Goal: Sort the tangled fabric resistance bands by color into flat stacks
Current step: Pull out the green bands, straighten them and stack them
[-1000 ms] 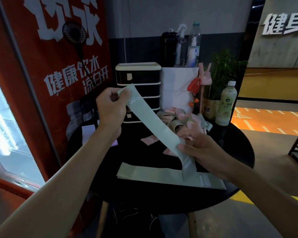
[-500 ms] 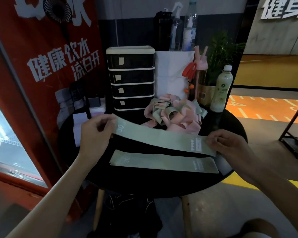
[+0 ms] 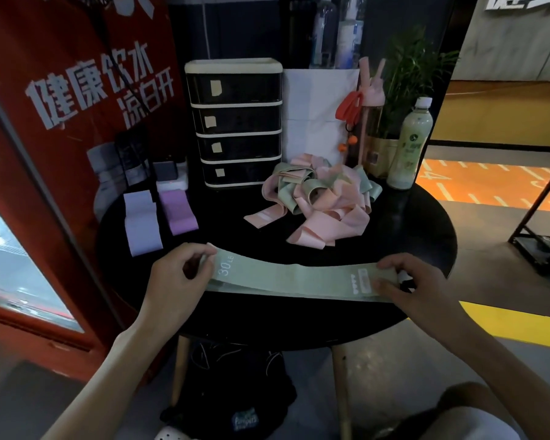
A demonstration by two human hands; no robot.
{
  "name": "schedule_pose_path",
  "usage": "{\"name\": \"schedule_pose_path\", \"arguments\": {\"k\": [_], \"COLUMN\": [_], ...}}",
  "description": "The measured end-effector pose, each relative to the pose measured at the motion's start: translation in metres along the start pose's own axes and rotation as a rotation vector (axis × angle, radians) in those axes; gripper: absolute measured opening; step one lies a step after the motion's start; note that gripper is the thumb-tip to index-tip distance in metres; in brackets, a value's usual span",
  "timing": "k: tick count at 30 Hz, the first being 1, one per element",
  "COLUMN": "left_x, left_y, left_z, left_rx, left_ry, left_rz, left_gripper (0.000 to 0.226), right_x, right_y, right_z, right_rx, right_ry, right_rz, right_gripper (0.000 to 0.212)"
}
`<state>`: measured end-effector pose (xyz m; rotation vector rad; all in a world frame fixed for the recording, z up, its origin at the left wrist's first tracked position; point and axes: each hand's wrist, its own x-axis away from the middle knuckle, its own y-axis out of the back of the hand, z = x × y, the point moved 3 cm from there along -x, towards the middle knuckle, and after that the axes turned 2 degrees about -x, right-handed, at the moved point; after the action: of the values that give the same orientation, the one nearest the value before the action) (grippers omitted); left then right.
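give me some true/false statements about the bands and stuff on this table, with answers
1. The left hand and right hand each pinch an end of a green band printed 30 LB. True.
2. The tangled pile holds only pink bands. False: pink and green bands are mixed in it.
3. A lavender band and a purple band lie flat on the left of the table. True.
4. The drawer unit has two drawers. False: four show.
5. The pale bottle lies on its side. False: it stands upright, right of the pile.
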<state>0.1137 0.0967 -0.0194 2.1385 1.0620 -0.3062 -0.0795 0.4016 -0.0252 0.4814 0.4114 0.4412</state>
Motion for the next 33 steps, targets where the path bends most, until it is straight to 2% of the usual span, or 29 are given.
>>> {"name": "schedule_pose_path", "arguments": {"k": [4, 13, 15, 16, 17, 19, 23, 25, 33], "left_x": [0.002, -0.001, -0.001, -0.001, -0.001, 0.000, 0.000, 0.001, 0.002], "left_y": [-0.001, -0.006, -0.006, -0.007, -0.010, -0.021, -0.055, -0.066, -0.074], "left_z": [0.001, 0.008, 0.006, 0.001, -0.006, -0.026, -0.045, -0.042, -0.039], "left_rx": [-0.027, -0.175, -0.241, -0.277, -0.299, -0.289, -0.254, -0.259, -0.248], "left_ry": [-0.014, -0.030, -0.079, -0.146, -0.235, -0.355, -0.345, -0.328, -0.364], "left_rz": [0.031, 0.102, 0.086, 0.097, 0.134, 0.268, 0.503, 0.544, 0.561], "left_gripper": [0.015, 0.018, 0.013, 0.023, 0.033, 0.043, 0.054, 0.060, 0.052], "right_x": [0.003, 0.005, 0.005, 0.005, 0.005, 0.005, 0.004, 0.003, 0.001], "right_y": [-0.002, 0.000, 0.002, 0.003, 0.004, 0.005, 0.004, 0.004, 0.003], "right_z": [-0.011, -0.014, -0.015, -0.015, -0.015, -0.015, -0.019, -0.020, -0.021], "right_rx": [0.148, 0.165, 0.174, 0.185, 0.190, 0.200, 0.219, 0.220, 0.265], "right_ry": [0.038, 0.189, 0.192, 0.188, 0.182, 0.173, 0.176, 0.168, 0.186], "right_rz": [0.049, 0.052, 0.105, 0.132, 0.152, 0.174, 0.164, 0.170, 0.173], "right_gripper": [0.028, 0.029, 0.029, 0.038, 0.046, 0.049, 0.045, 0.039, 0.033]}}
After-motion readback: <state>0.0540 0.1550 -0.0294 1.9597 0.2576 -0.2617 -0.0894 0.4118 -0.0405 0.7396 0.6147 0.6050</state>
